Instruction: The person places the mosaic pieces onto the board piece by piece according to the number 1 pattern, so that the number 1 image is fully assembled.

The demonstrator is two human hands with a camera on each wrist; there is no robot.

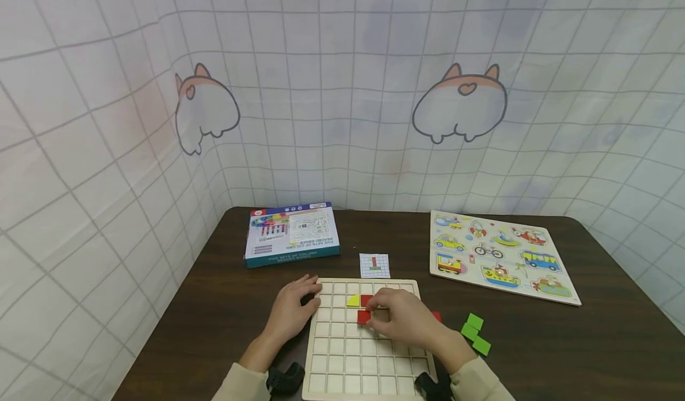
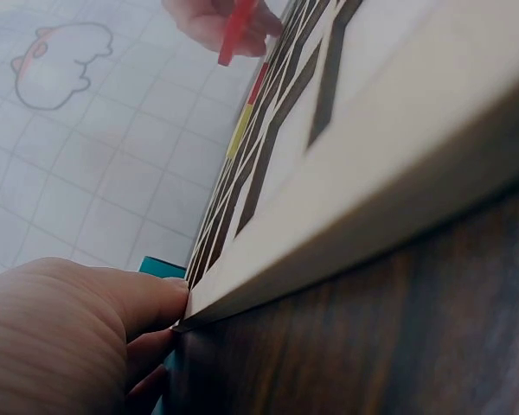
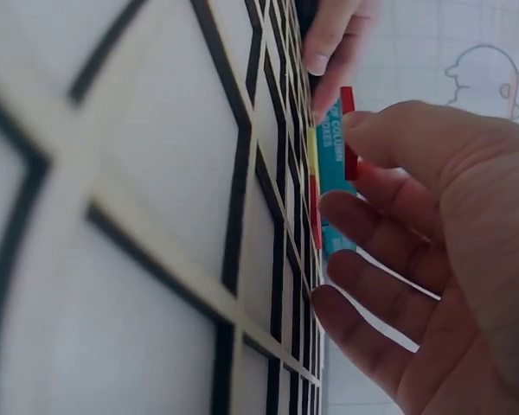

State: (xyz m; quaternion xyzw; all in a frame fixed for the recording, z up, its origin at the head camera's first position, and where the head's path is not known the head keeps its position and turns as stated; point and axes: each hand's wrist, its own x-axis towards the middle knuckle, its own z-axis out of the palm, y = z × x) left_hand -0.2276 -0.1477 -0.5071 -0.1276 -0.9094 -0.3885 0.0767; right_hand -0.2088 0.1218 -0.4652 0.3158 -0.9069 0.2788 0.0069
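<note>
My right hand [image 1: 404, 318] is over the wooden grid board [image 1: 334, 383], pinching a red square tile [image 1: 364, 317] between thumb and fingertips. In the right wrist view that red tile [image 3: 349, 130] stands on edge above the grid, the lower fingers loosely bent beneath it. A yellow tile with a rounded corner [image 1: 353, 300] and another red tile [image 1: 366, 300] lie side by side in an upper row. My left hand [image 1: 291, 309] rests against the board's upper left edge; its thumb touches the rim in the left wrist view. The right hand hides part of the grid.
Several green tiles [image 1: 470, 331] lie right of the board, and a red piece [image 1: 436, 316] shows at its right edge. Behind it are a small pattern card [image 1: 374, 275] and a box of beads [image 1: 293, 252]. A vehicle puzzle [image 1: 471, 261] lies at back right.
</note>
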